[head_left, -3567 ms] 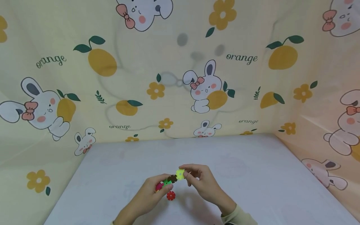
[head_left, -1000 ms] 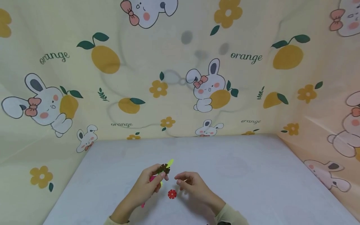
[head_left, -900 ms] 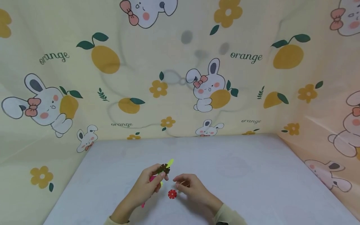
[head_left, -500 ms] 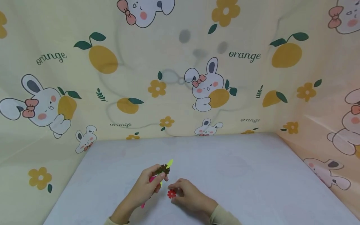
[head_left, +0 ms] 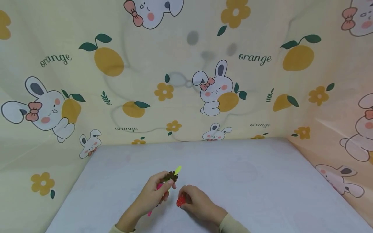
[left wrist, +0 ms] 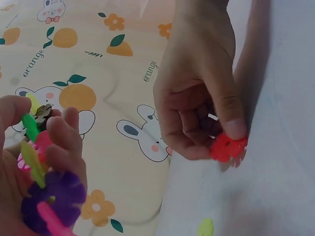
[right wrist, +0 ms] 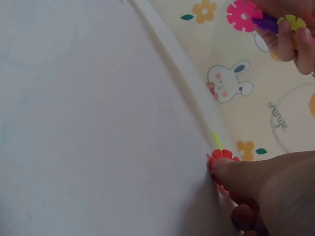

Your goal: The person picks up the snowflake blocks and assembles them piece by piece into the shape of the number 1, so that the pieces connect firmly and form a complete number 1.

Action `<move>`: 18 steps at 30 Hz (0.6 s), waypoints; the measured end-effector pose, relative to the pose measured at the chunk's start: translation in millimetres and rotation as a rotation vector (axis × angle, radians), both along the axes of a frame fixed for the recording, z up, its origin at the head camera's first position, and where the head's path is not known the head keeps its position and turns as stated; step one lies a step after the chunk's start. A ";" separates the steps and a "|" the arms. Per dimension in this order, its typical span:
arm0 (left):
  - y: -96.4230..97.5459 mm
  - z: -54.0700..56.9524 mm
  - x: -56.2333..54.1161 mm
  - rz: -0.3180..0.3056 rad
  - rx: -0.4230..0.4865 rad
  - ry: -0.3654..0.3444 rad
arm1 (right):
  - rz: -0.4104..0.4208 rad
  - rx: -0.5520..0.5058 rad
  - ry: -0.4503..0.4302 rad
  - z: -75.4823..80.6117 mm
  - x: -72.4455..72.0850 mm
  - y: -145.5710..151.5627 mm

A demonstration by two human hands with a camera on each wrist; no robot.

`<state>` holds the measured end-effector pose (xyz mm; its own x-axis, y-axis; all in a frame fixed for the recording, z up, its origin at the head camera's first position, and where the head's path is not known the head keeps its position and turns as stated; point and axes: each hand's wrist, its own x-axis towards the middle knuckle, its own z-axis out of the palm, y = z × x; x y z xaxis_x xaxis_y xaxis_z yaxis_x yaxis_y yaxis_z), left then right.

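Note:
My left hand (head_left: 150,195) holds a chain of interlocking snowflake discs above the table. A brown disc (head_left: 173,176) and a yellow disc (head_left: 178,169) stick out past its fingertips. Toward the other end, the left wrist view shows a green disc (left wrist: 30,127), a purple disc (left wrist: 66,196) and a pink disc (left wrist: 53,221); fingers cover part of the chain. Beside it, lower and to the right, my right hand (head_left: 199,202) pinches a red snowflake disc (head_left: 180,202) between thumb and fingers. The red disc is tilted, close to the tabletop and apart from the chain.
A white-covered table (head_left: 262,181) spreads under both hands. Cloth walls (head_left: 145,64) printed with rabbits and oranges enclose its back and sides. A small yellow-green piece (left wrist: 205,227) shows at the bottom of the left wrist view; where it sits is unclear.
My right hand has let go of the yellow disc, come down to the red disc on the table and taken hold of it, tilting it. The left hand keeps the chain, now turned.

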<state>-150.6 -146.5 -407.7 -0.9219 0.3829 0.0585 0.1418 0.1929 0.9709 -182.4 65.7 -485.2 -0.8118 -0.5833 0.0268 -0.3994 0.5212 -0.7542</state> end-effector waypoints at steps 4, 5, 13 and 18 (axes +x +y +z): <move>0.8 -0.2 0.5 0.004 -0.010 0.003 | 0.004 -0.061 -0.060 -0.4 -4.1 5.2; 0.9 -0.5 0.4 0.005 -0.011 0.004 | 0.003 -0.076 -0.070 0.0 -5.4 7.1; 2.4 -5.3 -1.1 -0.014 0.023 0.043 | -0.048 -0.262 -0.059 24.9 -14.9 19.6; 3.2 -5.5 -1.5 -0.011 0.030 0.009 | -0.069 -0.422 -0.073 45.0 -12.6 25.5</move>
